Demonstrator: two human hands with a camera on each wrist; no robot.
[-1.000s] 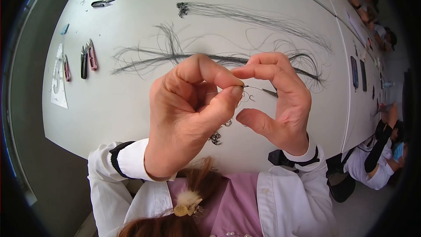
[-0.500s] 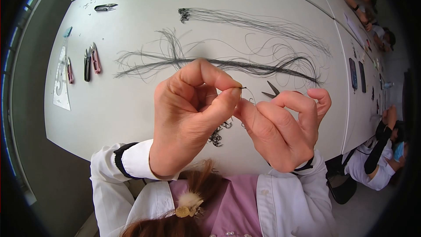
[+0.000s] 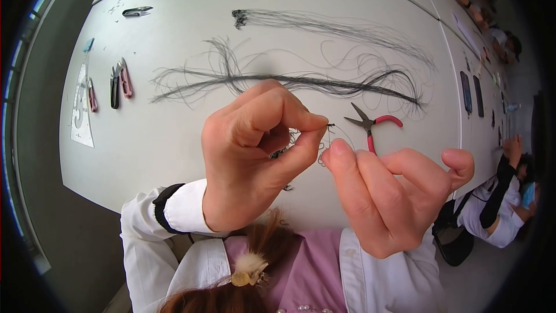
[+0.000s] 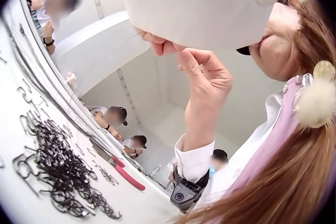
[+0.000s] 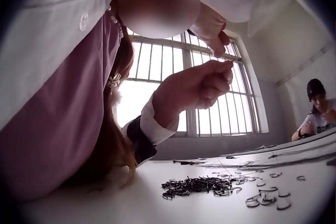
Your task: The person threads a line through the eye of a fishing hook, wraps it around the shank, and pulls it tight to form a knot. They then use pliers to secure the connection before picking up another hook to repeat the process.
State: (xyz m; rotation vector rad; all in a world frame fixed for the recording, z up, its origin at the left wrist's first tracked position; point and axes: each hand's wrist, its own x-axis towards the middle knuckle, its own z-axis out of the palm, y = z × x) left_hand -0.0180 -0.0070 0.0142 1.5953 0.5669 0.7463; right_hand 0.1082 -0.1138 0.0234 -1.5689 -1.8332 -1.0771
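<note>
Pinching one thread [image 3: 347, 136] are one left hand [image 3: 249, 153], one right hand [image 3: 391, 197].

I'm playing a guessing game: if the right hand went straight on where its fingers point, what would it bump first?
Probably the left hand or the dark bit at its fingertips. I can't quite tell how deep the right hand sits.

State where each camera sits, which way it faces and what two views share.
Head: on the head, facing down at the table; shows the left hand, right hand and pink top.
Left wrist: looks across the table towards the right hand, under the left sleeve.
Right wrist: looks low over the table towards the left hand and barred window; pink top beside it.
Shared: both wrist views show the dark curved pieces.
</note>
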